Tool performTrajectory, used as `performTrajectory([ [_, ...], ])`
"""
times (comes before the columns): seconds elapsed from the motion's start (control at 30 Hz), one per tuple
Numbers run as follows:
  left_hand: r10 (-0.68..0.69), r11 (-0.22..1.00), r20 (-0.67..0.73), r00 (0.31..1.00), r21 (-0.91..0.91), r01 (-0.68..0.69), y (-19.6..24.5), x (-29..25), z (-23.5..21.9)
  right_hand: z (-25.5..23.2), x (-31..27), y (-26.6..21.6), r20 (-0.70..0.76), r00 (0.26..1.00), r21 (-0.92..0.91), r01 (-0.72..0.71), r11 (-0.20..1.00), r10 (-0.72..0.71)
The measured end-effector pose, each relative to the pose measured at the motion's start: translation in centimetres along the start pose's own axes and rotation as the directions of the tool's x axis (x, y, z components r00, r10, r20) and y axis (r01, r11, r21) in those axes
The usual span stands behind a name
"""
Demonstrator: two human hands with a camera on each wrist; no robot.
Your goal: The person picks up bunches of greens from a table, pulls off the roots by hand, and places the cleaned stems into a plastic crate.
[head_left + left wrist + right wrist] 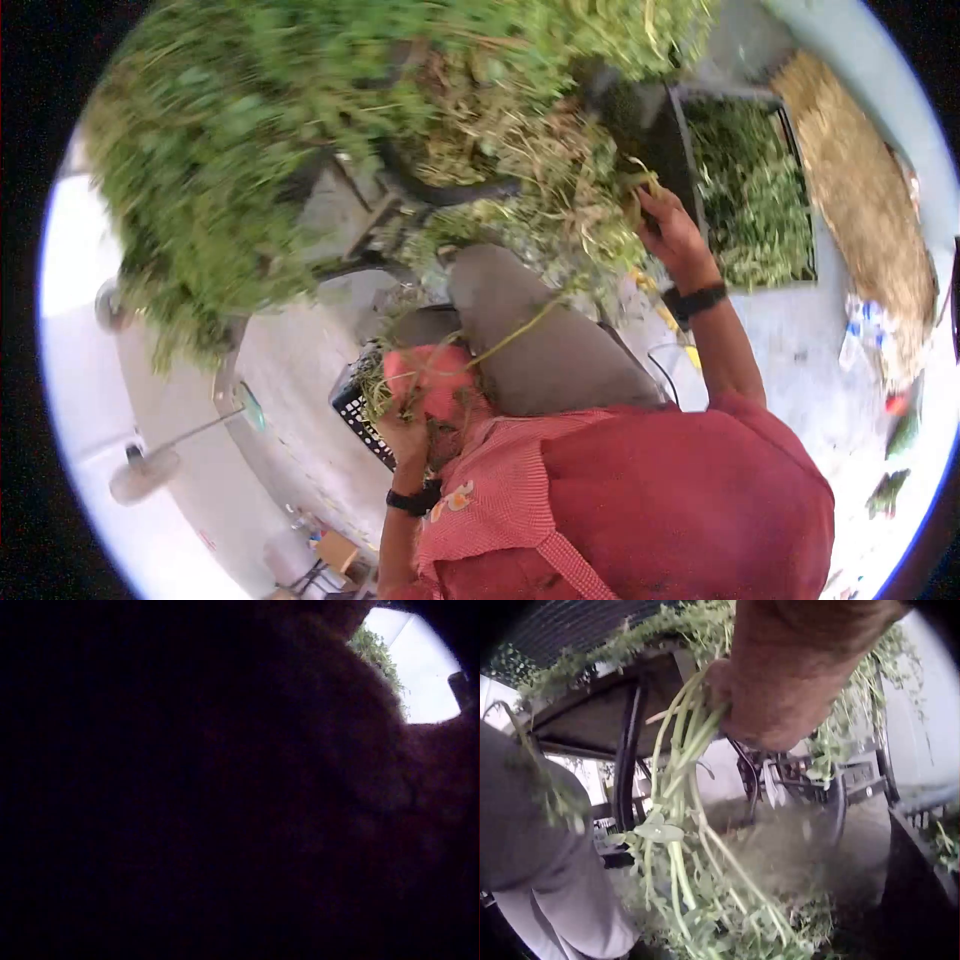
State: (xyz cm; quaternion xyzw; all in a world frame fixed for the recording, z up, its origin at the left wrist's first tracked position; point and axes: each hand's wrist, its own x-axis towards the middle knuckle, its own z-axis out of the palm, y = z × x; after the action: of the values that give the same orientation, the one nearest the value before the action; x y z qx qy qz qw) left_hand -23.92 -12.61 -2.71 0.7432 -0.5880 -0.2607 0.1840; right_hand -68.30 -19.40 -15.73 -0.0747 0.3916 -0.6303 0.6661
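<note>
My right hand (672,232) is raised at the edge of the pile. In the right wrist view its curled fingers grip a bunch of leafy green stems (679,757), which hangs down with its leaves lowest. Low by the lap, my left hand (405,437) holds a tangle of leafy stems (376,388) beside some pink cloth (432,378). From there a long pale stem (520,332) stretches across the grey trouser leg. The left wrist view is almost all dark, with the left hand's fingers hidden.
A large heap of greens (230,150) covers the table ahead, with withered stems (530,150) nearer. To the right stands a dark crate (683,150) of leaves. A black basket (352,408) is by the left hand. Straw-coloured matting (845,170) lies far right.
</note>
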Motion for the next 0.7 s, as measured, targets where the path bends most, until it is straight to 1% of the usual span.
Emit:
performTrajectory([
  [0.03,0.088,0.95,0.021,0.996,0.298,-0.091,-1.6,-0.1,-0.3,0.4,-0.8,-0.7,0.128,0.962,-0.326,0.272,0.905,-0.243],
  [0.07,0.101,0.96,-0.089,0.991,0.27,-0.074,-2.1,-0.1,-0.2,2.3,-0.4,-1.2,0.346,0.828,-0.537,0.561,0.63,-0.441],
  [0.1,0.245,0.94,-0.101,0.964,0.267,-0.211,-2.1,-0.4,0.2,6.7,-4.0,-4.6,0.274,0.957,-0.166,0.142,0.976,-0.092],
  [0.13,0.377,0.898,-0.087,0.922,0.278,-0.341,-2.0,-1.1,0.4,7.9,-4.3,-4.4,0.18,0.975,-0.109,0.149,0.983,-0.128],
  [0.17,0.372,0.905,-0.14,0.917,0.272,-0.326,-1.6,-2.0,0.1,9.7,-5.7,-5.9,0.289,0.954,-0.098,0.113,0.989,-0.08],
  [0.2,0.29,0.934,-0.043,0.956,0.232,-0.272,-0.8,-2.3,0.0,11.3,-6.6,-7.1,0.322,0.943,-0.114,0.129,0.985,-0.086],
  [0.23,0.216,0.955,0.058,0.975,0.194,-0.224,-0.1,-2.6,-0.3,13.2,-7.4,-8.0,0.376,0.922,-0.149,0.156,0.976,-0.09],
  [0.27,0.228,0.957,0.024,0.973,0.178,-0.229,0.8,-3.1,-0.6,15.1,-8.3,-8.8,0.425,0.901,-0.181,0.183,0.966,-0.091],
  [0.3,0.209,0.964,0.068,0.976,0.157,-0.217,1.7,-3.8,-1.1,17.6,-9.2,-9.6,0.398,0.91,-0.185,0.201,0.962,-0.114],
  [0.33,0.191,0.969,0.111,0.975,0.138,-0.206,2.2,-4.0,-1.6,19.8,-9.5,-10.5,0.427,0.896,-0.191,0.223,0.956,-0.124],
  [0.37,0.432,0.899,-0.059,0.9,0.111,-0.424,0.0,-3.9,-0.6,21.9,-9.5,-11.5,0.47,0.876,-0.189,0.221,0.957,-0.109],
  [0.4,0.437,0.898,-0.083,0.896,0.104,-0.428,-0.1,-4.1,-0.7,24.3,-9.8,-12.5,0.508,0.856,-0.19,0.216,0.958,-0.092],
  [0.43,0.369,0.923,-0.025,0.929,0.122,-0.364,0.1,-4.3,-1.0,29.6,-11.9,-12.9,0.361,0.909,-0.114,0.266,0.957,-0.21],
  [0.47,0.297,0.944,0.037,0.954,0.141,-0.299,0.4,-4.4,-1.2,34.6,-13.4,-13.1,0.193,0.93,-0.045,0.326,0.944,-0.312],
  [0.5,0.29,0.953,0.06,0.955,0.078,-0.294,1.0,-4.6,-1.8,34.9,-11.1,-14.7,0.559,0.797,-0.058,0.315,0.947,-0.23],
  [0.53,0.291,0.954,0.04,0.956,0.067,-0.293,0.4,-4.5,-1.6,35.4,-8.8,-16.0,0.838,0.536,-0.079,0.304,0.95,-0.102],
  [0.57,0.364,0.931,0.007,0.931,0.021,-0.364,-0.6,-4.1,-0.9,39.7,-10.4,-15.7,0.725,0.654,-0.055,0.37,0.927,-0.218],
  [0.6,0.432,0.901,-0.027,0.901,-0.021,-0.433,-1.7,-3.6,-0.1,43.9,-12.0,-15.2,0.583,0.741,-0.041,0.436,0.899,-0.333],
  [0.63,0.382,0.924,-0.013,0.924,0.006,-0.382,-2.7,-3.3,0.8,46.2,-10.1,-16.1,0.711,0.635,-0.065,0.488,0.871,-0.302],
  [0.67,0.379,0.925,-0.027,0.925,-0.002,-0.379,-2.2,-3.4,0.5,48.8,-7.3,-17.3,0.815,0.519,-0.079,0.539,0.839,-0.257],
  [0.7,0.384,0.923,-0.024,0.923,-0.019,-0.385,-1.6,-3.8,0.1,52.1,-5.1,-17.9,0.855,0.45,-0.049,0.567,0.822,-0.259],
])
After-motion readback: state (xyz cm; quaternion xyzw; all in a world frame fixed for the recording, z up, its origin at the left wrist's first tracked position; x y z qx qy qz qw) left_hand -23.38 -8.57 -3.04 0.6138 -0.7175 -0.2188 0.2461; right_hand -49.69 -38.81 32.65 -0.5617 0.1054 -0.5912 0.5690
